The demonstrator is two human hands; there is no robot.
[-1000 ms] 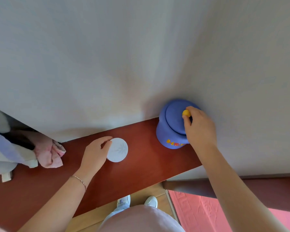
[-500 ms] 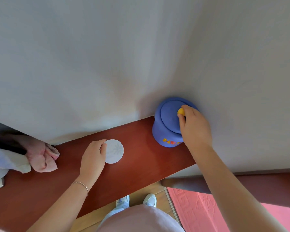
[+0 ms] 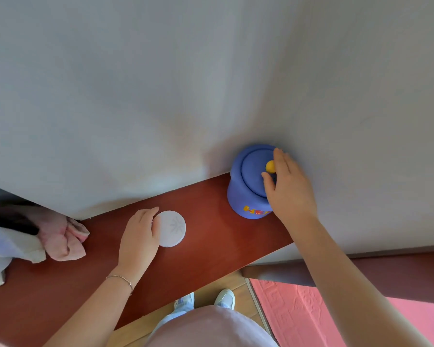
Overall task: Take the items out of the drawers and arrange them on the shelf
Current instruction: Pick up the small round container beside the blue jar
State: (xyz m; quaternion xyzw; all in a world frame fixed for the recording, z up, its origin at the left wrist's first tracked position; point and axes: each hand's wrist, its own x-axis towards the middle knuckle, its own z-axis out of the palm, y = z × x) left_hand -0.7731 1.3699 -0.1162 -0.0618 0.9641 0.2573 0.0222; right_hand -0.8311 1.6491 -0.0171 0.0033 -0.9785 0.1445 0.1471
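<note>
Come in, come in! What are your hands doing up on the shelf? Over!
Left hand touching white disc. Right hand open over blue jar, yellow knob free. Both items on shelf. Pink cloth off left, clear.

This looks like a room in a home. A glossy reddish-brown wooden shelf (image 3: 211, 249) runs along a plain pale grey-white wall (image 3: 161, 83), and on it stand a blue lidded pot with a yellow knob (image 3: 246, 194) and a small round white disc with a faint star pattern (image 3: 172, 227), beside a crumpled pink cloth (image 3: 63, 236). Below lie a light wooden floor (image 3: 211, 286) and a pink embossed mat (image 3: 298, 311).
</note>
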